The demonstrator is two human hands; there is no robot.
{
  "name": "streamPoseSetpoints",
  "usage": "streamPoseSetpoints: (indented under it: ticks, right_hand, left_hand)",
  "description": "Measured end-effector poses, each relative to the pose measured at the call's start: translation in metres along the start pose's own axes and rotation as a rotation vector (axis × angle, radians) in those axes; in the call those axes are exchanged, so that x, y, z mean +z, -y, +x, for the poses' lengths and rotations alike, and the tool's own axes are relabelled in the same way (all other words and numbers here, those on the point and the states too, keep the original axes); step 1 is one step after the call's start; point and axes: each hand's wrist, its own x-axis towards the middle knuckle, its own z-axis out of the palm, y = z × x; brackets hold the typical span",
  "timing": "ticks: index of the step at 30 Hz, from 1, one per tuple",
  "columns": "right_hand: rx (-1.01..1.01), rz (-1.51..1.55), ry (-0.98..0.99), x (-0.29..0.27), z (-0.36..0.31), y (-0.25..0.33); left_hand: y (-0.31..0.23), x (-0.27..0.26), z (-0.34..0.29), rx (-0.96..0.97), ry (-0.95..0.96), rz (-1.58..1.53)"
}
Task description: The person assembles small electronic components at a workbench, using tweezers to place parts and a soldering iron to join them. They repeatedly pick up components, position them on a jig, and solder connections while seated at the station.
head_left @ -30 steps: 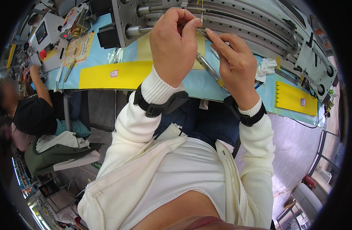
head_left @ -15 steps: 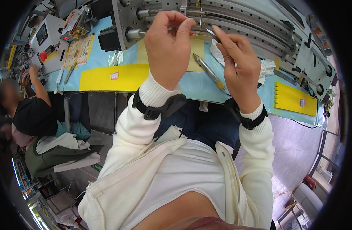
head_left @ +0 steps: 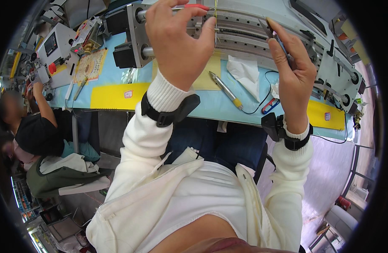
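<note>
My left hand (head_left: 177, 44) is raised over the left part of the metal rail machine (head_left: 244, 27). A red-handled tool with a small wire hook (head_left: 197, 7) lies along its fingers, which hold it, while the thumb stands apart. Just right of that thumb, thin yellow strands (head_left: 216, 25) run up and down in front of the rails. My right hand (head_left: 296, 69) grips metal tweezers (head_left: 282, 44) between thumb and fingers, tips pointing up and left, apart from the strands. Below the hands lies a silver pen-shaped tool (head_left: 223, 88) with a yellow end and a black cable.
A crumpled white tissue (head_left: 244, 74) and a red-and-blue cutter (head_left: 270, 105) lie on the blue-covered table (head_left: 194, 107). Yellow strips (head_left: 113, 96) lie along its front edge. Another person (head_left: 42, 130) works at a white machine (head_left: 54, 46) on the left.
My right hand has moved right with the tweezers, away from the strands. My left hand has risen with the hooked tool, its thumb spreading from the index finger. The view has shifted slightly.
</note>
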Motion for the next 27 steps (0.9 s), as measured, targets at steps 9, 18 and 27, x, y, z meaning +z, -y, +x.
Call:
streamPoseSetpoints:
  ticks: [9,18,27]
  right_hand:
    - [-0.140,-0.283,0.115,0.025,0.038,-0.012]
    - [-0.103,-0.268,0.124,0.039,0.035,-0.023]
    - [0.301,0.013,0.155,0.018,0.013,0.002]
  left_hand:
    - [0.014,0.029,0.008,-0.009,0.043,0.087]
    - [0.015,0.014,0.018,-0.021,0.064,0.182]
    - [-0.023,-0.015,-0.020,-0.277,0.129,-0.310]
